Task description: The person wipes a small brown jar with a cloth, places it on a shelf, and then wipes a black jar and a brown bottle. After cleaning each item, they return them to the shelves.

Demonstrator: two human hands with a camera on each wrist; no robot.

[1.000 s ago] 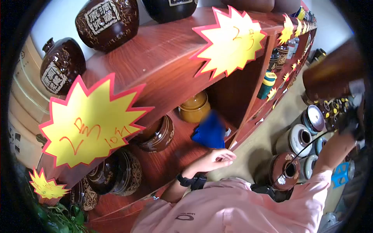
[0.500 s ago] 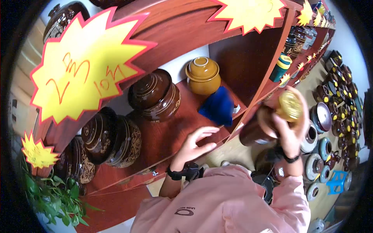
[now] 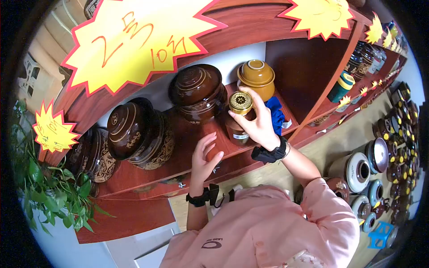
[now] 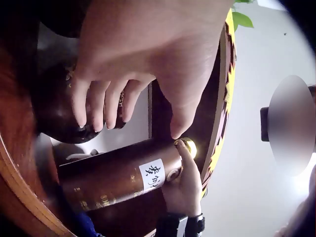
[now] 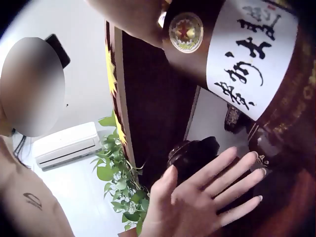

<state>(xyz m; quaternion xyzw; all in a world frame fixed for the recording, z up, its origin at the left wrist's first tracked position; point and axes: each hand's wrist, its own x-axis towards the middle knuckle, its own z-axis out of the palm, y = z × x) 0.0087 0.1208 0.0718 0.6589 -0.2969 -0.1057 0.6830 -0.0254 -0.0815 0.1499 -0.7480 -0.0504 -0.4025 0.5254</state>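
My right hand grips a tall dark brown bottle around its neck, just under the gold cap. The bottle stands upright over the front of the red wooden shelf, between a lidded brown jar and a crumpled blue cloth. Its white label with black brush writing shows in the right wrist view. To the left of the bottle is my left hand, its fingers spread and holding nothing. In the left wrist view that hand hangs beside the bottle.
A mustard lidded pot stands behind the cloth. Another brown jar sits further left on the shelf. Yellow starburst price signs hang along the upper board. A leafy plant is at the left; several jars cover the floor at right.
My right hand has swung the brown bottle from the far right across to the shelf. My left hand's fingers have lifted and opened out. The head view has shifted too.
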